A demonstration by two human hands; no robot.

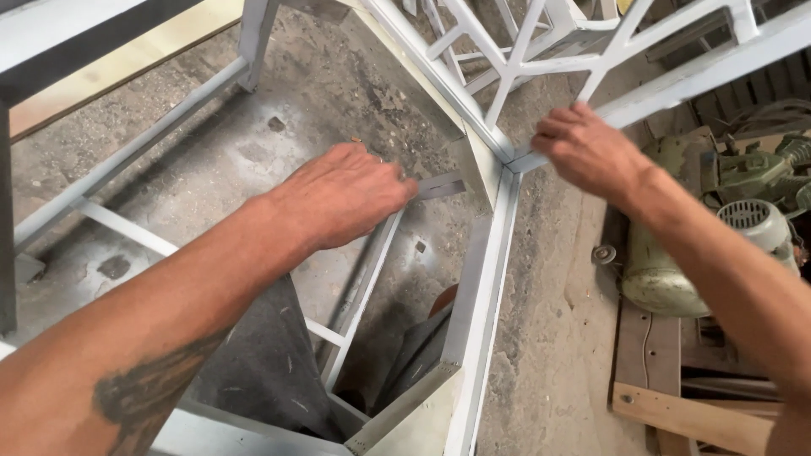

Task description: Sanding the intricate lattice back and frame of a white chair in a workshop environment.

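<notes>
At the frame's corner joint, left hand [342, 196] pinches a thin metal strip [439, 186]; right hand [587, 152] curls, fingers narrow, on the white steel frame [490, 279] — looks stiff, heavy, best gripped by the rails.

Below me: rough, stained grey concrete floor [253, 143], dusty, in flat daylight. To my right: pale green motor [667, 279] with ribbed end cap, a second green machine [752, 173] behind it, both near bare wooden planks [693, 418]. Upper left: pale beam [127, 63].
</notes>
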